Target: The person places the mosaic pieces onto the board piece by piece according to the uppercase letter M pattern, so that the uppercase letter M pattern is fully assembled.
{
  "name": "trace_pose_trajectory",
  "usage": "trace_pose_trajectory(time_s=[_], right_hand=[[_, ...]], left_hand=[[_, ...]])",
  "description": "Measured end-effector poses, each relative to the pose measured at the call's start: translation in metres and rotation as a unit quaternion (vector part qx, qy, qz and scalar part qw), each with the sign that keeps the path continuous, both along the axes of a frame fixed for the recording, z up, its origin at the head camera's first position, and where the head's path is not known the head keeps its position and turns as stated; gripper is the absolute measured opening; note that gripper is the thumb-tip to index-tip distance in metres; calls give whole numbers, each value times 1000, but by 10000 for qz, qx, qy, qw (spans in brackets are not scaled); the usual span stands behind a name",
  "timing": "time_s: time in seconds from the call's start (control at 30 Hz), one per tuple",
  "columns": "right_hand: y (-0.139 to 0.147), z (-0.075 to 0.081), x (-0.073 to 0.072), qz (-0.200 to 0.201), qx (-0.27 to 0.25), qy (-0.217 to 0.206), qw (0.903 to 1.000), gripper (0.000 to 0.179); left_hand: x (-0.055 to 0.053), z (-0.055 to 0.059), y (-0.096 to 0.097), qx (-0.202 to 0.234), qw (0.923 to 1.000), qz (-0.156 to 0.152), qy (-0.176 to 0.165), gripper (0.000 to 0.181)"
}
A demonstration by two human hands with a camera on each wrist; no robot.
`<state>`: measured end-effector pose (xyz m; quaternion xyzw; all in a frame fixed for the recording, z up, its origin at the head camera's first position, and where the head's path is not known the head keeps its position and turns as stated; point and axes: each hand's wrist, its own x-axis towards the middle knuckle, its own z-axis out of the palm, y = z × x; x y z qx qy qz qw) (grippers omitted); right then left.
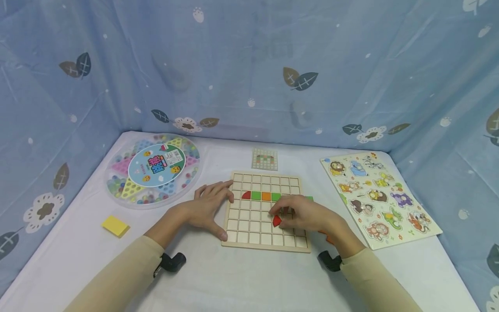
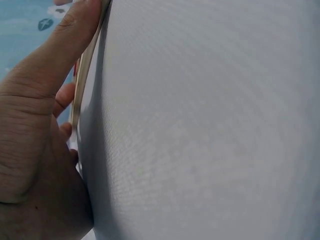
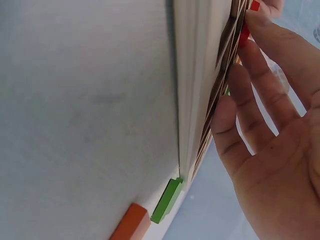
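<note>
The left hand (image 1: pixel 206 210) is spread wide along the left edge of the gridded wooden board (image 1: pixel 265 247), thumb by the near left corner and fingertips farther up that side, grasping nothing; this placing probably keeps the board from sliding. The right hand (image 1: pixel 306 212) pinches a red piece (image 1: pixel 277 221) with rounded edge between thumb and forefinger, over the right half of the grid, a hold that likely leaves the piece easy to turn; whether it touches the board I cannot tell. Its wrist comes in from the near right, and in the right wrist view the other fingers are bent loosely beside the board. Farther up the grid, a red corner piece (image 1: pixel 246 195), green square (image 1: pixel 255 196), orange square (image 1: pixel 266 196) and another green square (image 1: pixel 276 197) sit in one row. A small patterned card (image 1: pixel 265 159) lies just beyond the far edge, seemingly to stay readable. Loose orange pieces (image 1: pixel 329 239) lie right of the board, partly hidden by the right forearm.
</note>
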<state>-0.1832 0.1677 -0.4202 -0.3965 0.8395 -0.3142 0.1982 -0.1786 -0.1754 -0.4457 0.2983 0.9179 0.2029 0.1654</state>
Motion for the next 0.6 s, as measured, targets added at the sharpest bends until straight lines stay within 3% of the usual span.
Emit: trace_pose_trajectory(time_s=[0.27,0.6], right_hand=[[-5,4,0,86,220,223,9995,24],[11,6,-11,-588,95,394,9974,23]], left_hand=[[2,4,1,40,10000,51,-31,95],[1,3,1,26,10000,11,18,95]])
